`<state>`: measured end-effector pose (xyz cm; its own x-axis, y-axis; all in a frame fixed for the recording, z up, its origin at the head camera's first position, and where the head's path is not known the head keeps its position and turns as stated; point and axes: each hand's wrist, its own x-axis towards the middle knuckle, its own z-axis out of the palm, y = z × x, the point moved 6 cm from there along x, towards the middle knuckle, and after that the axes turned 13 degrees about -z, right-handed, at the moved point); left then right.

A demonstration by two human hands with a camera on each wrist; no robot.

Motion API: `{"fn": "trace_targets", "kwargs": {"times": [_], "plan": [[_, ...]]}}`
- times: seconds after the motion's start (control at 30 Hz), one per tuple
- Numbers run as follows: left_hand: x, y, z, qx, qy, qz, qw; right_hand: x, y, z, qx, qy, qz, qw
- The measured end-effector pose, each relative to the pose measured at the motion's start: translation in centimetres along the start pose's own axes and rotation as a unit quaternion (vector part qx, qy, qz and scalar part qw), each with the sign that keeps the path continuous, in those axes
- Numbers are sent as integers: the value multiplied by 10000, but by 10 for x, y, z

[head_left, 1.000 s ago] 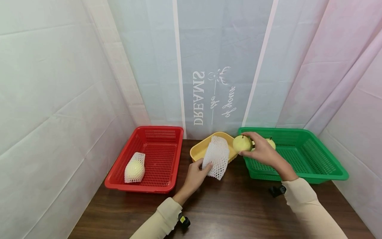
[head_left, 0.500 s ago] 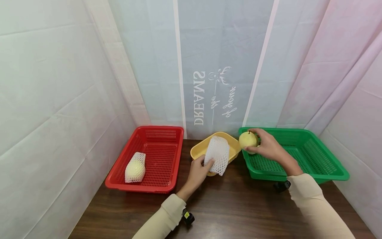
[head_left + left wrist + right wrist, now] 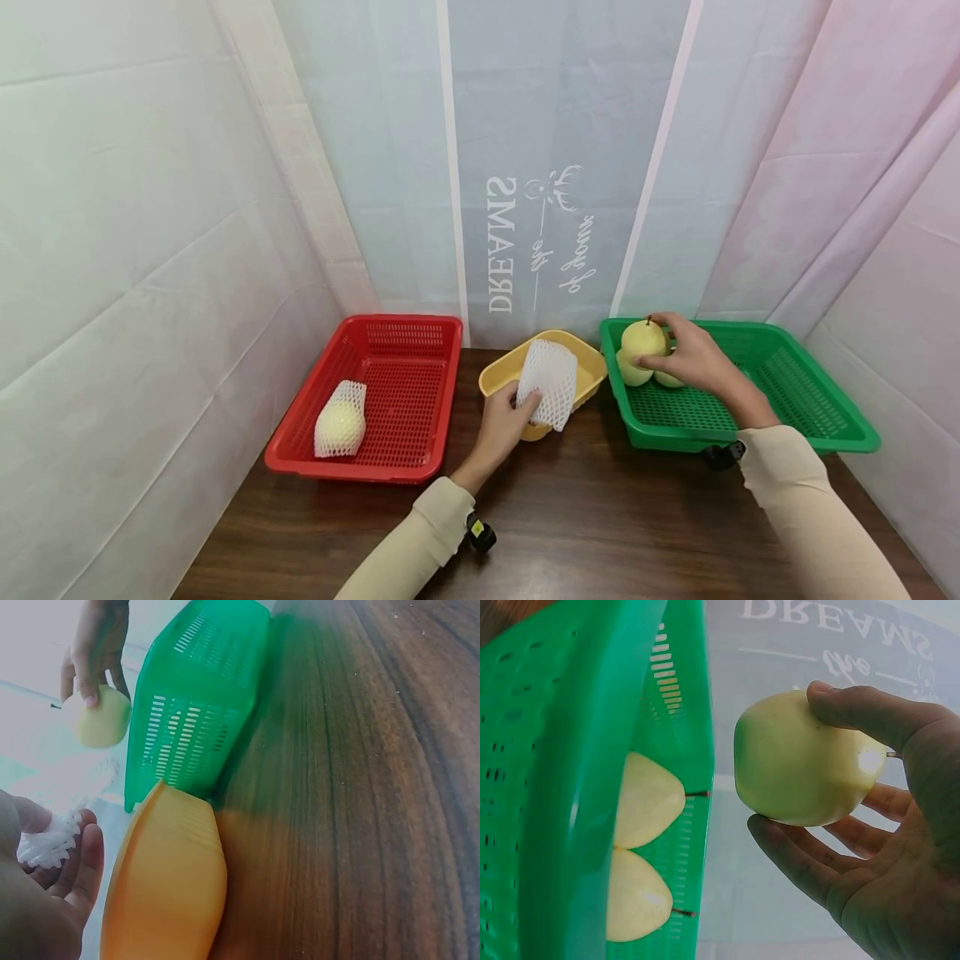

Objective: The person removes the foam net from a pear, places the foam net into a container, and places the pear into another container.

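Note:
My right hand [image 3: 693, 357] grips a pale yellow-green pear [image 3: 795, 761] with thumb and fingers, its stem toward the palm in the right wrist view. The pear is held over the left part of the green basket [image 3: 750, 417], above two more pears [image 3: 649, 799] lying inside. My left hand [image 3: 504, 421] pinches a white foam net sleeve [image 3: 551, 379] by its lower end, over the yellow container [image 3: 502, 375]. In the left wrist view the foam net [image 3: 49, 844] sits between thumb and fingers, partly washed out by glare.
A red basket [image 3: 408, 475] at the left holds one pear in a white foam net [image 3: 340, 421]. All the containers stand in a row on a dark wooden table [image 3: 585, 517], with a printed curtain [image 3: 547, 100] behind and cloth walls at both sides.
My right hand has carried the pear rightward from beside the yellow container to over the green basket. My left hand has shifted slightly right and up with the foam net.

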<state>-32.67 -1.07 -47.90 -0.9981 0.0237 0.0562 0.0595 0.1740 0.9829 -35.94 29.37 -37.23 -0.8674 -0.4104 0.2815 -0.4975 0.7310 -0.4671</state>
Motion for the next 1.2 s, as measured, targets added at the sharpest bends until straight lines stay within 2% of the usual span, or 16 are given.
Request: {"fn": "trace_targets", "kwargs": {"times": [0.7,0.97,1.2], "plan": [[19,-1,4,535,296,-216,9979,-5,49,-20,41,-149,583,9982],[24,3,5,606,290,-139,9976,-8,71,-32,5,-51,713,9974],[31,2,8,702,253,-249,9969,-11,82,-39,-56,-28,924,9957]]}}
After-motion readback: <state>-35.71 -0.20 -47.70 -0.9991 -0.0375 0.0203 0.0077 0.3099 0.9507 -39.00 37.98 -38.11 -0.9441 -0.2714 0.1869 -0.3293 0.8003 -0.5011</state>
